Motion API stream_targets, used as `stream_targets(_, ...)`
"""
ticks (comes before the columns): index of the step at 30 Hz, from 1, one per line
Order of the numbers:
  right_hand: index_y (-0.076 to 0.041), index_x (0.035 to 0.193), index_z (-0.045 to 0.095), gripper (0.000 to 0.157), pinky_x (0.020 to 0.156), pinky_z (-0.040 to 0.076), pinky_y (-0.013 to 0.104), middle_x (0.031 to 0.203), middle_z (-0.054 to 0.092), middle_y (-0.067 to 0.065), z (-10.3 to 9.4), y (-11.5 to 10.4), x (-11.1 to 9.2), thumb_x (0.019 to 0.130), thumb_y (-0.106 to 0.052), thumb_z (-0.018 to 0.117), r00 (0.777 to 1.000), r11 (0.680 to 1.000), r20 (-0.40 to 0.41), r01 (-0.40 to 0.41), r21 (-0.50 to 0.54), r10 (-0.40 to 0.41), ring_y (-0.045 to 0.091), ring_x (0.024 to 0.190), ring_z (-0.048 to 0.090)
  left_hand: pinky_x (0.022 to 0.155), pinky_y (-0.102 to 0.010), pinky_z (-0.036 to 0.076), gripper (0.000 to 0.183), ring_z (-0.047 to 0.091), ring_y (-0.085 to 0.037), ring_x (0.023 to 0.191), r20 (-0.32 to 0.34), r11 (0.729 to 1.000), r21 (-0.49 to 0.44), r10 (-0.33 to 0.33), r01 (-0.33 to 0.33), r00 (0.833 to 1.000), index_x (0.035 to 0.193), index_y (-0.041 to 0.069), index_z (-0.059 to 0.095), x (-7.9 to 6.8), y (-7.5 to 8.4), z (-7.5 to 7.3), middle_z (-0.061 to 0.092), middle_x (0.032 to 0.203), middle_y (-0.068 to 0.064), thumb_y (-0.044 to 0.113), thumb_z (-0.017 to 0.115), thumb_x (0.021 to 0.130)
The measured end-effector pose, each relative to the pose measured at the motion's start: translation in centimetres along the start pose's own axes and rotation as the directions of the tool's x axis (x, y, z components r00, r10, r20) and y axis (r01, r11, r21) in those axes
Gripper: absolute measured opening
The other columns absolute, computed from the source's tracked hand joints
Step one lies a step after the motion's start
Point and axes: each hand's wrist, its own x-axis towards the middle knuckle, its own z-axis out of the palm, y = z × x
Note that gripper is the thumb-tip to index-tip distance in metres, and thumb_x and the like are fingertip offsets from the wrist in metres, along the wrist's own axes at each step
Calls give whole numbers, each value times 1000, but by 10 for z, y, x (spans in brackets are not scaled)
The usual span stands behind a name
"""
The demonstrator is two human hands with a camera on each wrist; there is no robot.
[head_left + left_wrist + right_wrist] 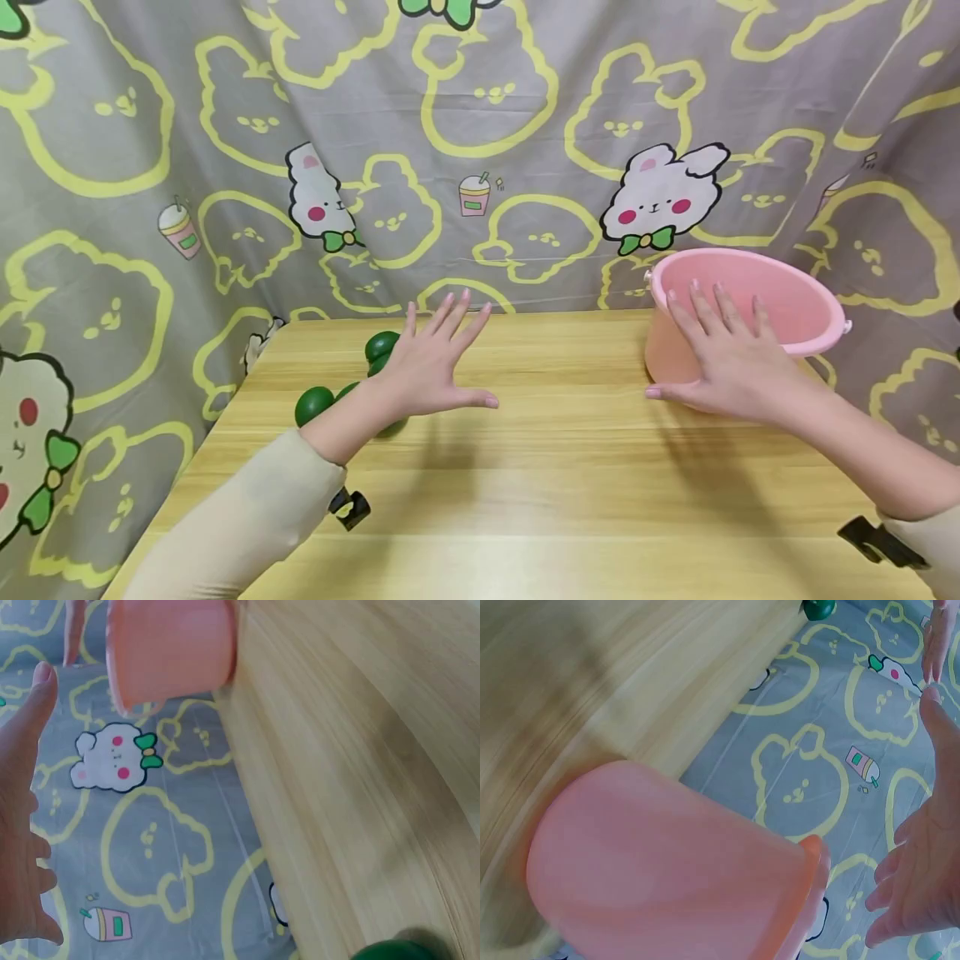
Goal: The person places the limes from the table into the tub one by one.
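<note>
In the head view my left hand (429, 367) is spread above the table, palm down, holding nothing. Below and to its left lie several dark green round objects (314, 406), partly hidden behind that hand and forearm. My right hand (738, 362), fingers also spread, overlaps the front of a pink bucket (813, 321) in this view. The bucket stands upright at the table's back right, its mouth facing up. The right wrist view shows the bucket's side (667, 862) and the right hand (922, 855) above rim level, apart from it, with nothing in its fingers.
The light wooden table (525, 500) reaches back to a grey curtain (525, 250) printed with yellow outlines and white rabbits. This curtain hangs along the left, back and right sides. A black strap piece (349, 508) shows below the left sleeve, another (881, 542) near the right.
</note>
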Motion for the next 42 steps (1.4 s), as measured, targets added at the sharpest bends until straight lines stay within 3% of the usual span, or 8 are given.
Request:
stream_targets(4,-7,152,3,117,104,-11,67,154,2,29,0,6,-3,74,-78,53,1000,1000,-5,-5,-13,5,48,141,-2,106,-68,0,111,5,-30,146,18,1000,-1,13,-13,1000,153,26,1,8,6,2,0,159,-9,86,44,70)
stream_targets(9,-5,152,10,116,104,-15,65,154,5,29,1,15,-7,73,-77,56,999,999,-52,3,-53,-6,50,140,4,107,-68,2,111,6,-29,146,28,1000,-10,23,-22,999,153,27,-1,20,14,4,0,159,-8,82,51,71)
stream_targets(19,-4,151,17,115,104,-16,65,154,10,27,2,28,-12,71,-75,59,993,995,-120,-17,-101,5,49,140,6,107,-67,6,112,6,-27,146,19,999,23,37,-37,999,152,28,-4,39,20,8,1,159,-7,84,49,70)
stream_targets(29,-6,151,17,114,105,-22,59,152,21,26,3,40,-23,70,-73,61,983,985,-181,-46,-164,16,49,139,12,107,-69,4,112,-4,-23,146,20,998,13,58,-58,998,151,32,-8,68,42,12,-5,159,-2,86,46,69)
stream_targets(34,-6,151,15,116,104,-23,59,151,20,27,4,47,-27,70,-76,59,985,983,-163,-84,-163,57,49,140,4,106,-69,6,112,-4,-24,146,8,994,30,106,-106,994,152,30,-4,76,52,17,-2,160,-3,85,47,70)
stream_targets(42,-10,153,1,118,101,-27,58,154,0,26,4,64,-36,72,-74,58,980,979,-135,-165,-116,149,42,140,-17,107,-67,4,112,-2,-24,146,-6,989,52,140,-140,990,153,29,-2,91,62,25,1,159,-5,85,47,69)
